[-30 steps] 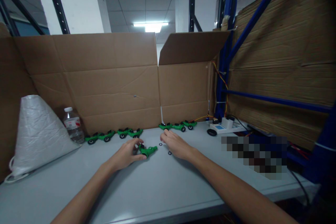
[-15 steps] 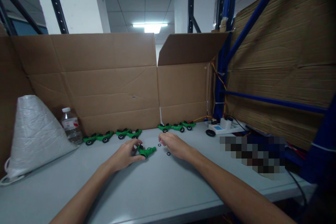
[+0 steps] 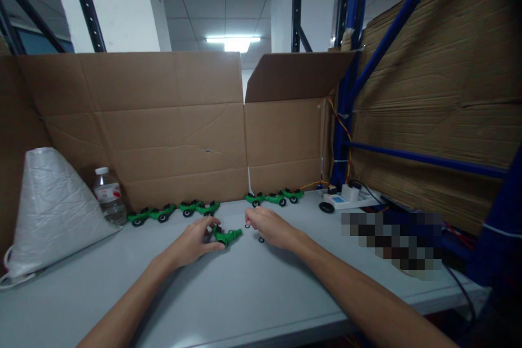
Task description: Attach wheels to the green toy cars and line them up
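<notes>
My left hand (image 3: pixel 198 242) has its thumb and fingers around the rear of a green toy car (image 3: pixel 227 236) that rests on the white table. To the right, my right hand (image 3: pixel 269 225) is closed, its fingertips low over the tabletop; whatever they pinch is too small to make out. One small black ring (image 3: pixel 247 226) lies just under those fingertips, and another black ring (image 3: pixel 261 240) lies by the underside of the hand. Behind my hands, several green cars (image 3: pixel 199 207) with black wheels stand along the cardboard, with more green cars (image 3: pixel 274 197) further right.
A silvery bag (image 3: pixel 57 217) and a plastic bottle (image 3: pixel 109 196) stand at the left. Cardboard (image 3: pixel 171 130) walls the back of the table (image 3: pixel 196 304). At the right are a black ring-shaped part (image 3: pixel 327 207), a power strip (image 3: pixel 346 197), cables and a blue frame (image 3: pixel 341 119).
My right hand has shifted very slightly left and down, closer to the small black ring. My left hand and the green car are practically where they were.
</notes>
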